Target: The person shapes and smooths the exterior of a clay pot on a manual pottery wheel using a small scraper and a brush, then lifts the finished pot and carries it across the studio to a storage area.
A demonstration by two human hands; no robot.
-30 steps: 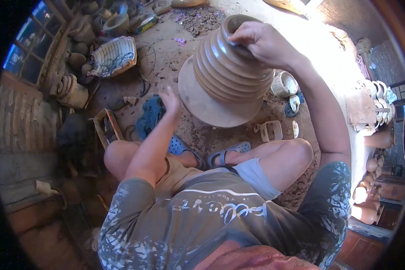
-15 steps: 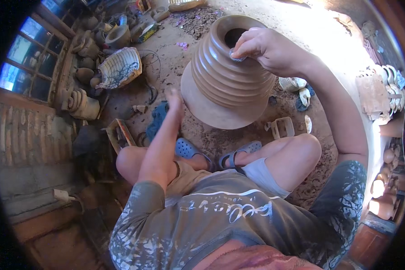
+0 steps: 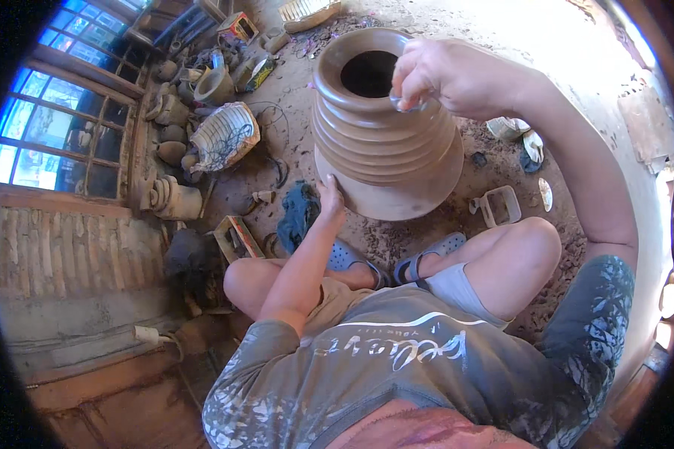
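A tall ridged clay pot [image 3: 386, 142], wet and brown with a wide dark mouth, stands upright on a round wheel disc [image 3: 397, 206] in front of me. My right hand [image 3: 449, 78] is closed in a pinch at the right side of the pot's rim. Between its fingertips shows a small pale bluish scrap [image 3: 409, 100], cloth or plastic, I cannot tell which. My left hand [image 3: 332, 200] is at the disc's near left edge with fingers stretched out, seemingly touching it. It holds nothing that I can see.
Left of the wheel lie a dark blue cloth [image 3: 298, 215], a ribbed pale basket [image 3: 225, 137] and several clay pots [image 3: 216, 86] below a window. A plastic frame-like container [image 3: 499, 207] sits on the clay-strewn ground at right. My clogs [image 3: 352, 263] are close to the disc.
The view has swung, shifting the surroundings rightward. My left hand has come in to the disc's near edge. My right hand has moved slightly right along the rim, still pinching the scrap.
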